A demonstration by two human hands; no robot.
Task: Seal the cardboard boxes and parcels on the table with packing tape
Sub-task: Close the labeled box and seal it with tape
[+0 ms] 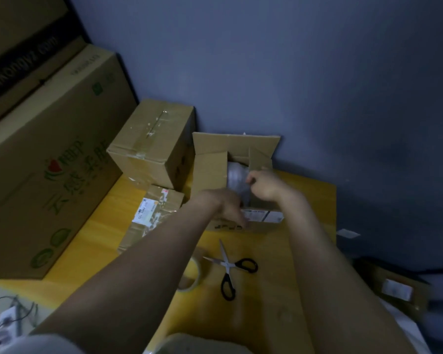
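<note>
Though not yet taped, already filled: open box at the back of the bench, flaps up, a grey wrapped bundle showing inside. Right hand over the box's right side, fingers curled, seemingly pinching the bundle's wrapping. Left hand at the box's near wall, by the label; fingers blurred, so grip impossible to tell. Step in hand, by the look of it: settling the contents before closing. Just left of the box, a second box with tape already across its seam; nearer and left of the box, a small labelled parcel. In front of the box, scissors with blades spread, and beside them the tape roll, partly hidden behind the left forearm. Next, probably: push the bundle below the rim, fold the short flaps, then the long ones, and hold them flat with one hand. Only then reach for the roll, find its loose end, and run a strip along the seam.
</note>
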